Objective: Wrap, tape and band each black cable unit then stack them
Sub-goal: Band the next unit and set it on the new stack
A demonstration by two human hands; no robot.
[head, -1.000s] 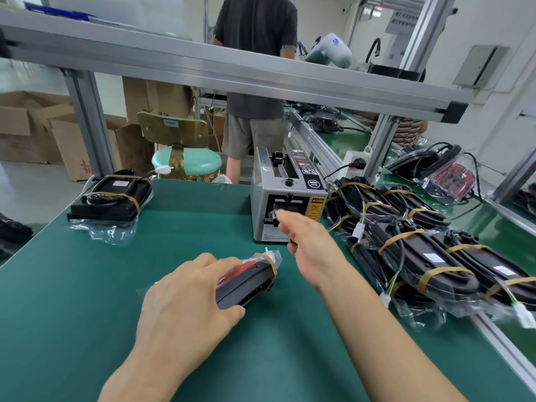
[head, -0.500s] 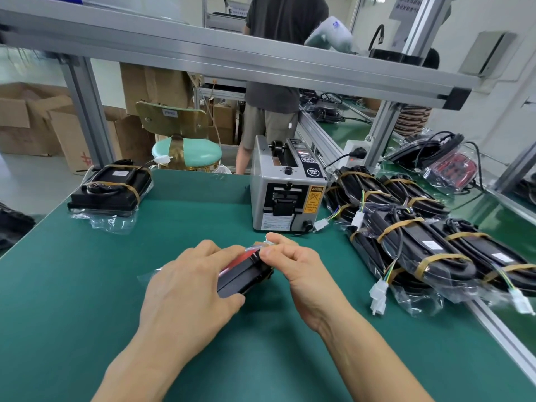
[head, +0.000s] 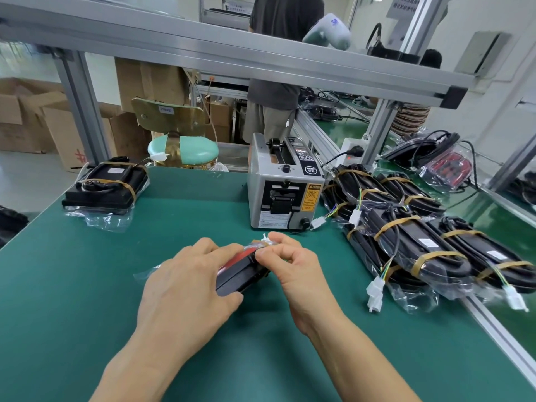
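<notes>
Left hand [head: 185, 288] lay clamped over the black cable unit [head: 239, 275] at mid green tabletop [head: 87, 300], pinning it flat in its clear wrap. Right hand [head: 293, 268] pinched the unit's far end, fingertips closed on the wrap there. Tape dispenser [head: 285, 187] sat just behind. Banded units [head: 420, 236] were piled to the right, one more [head: 106, 185] at far left.
</notes>
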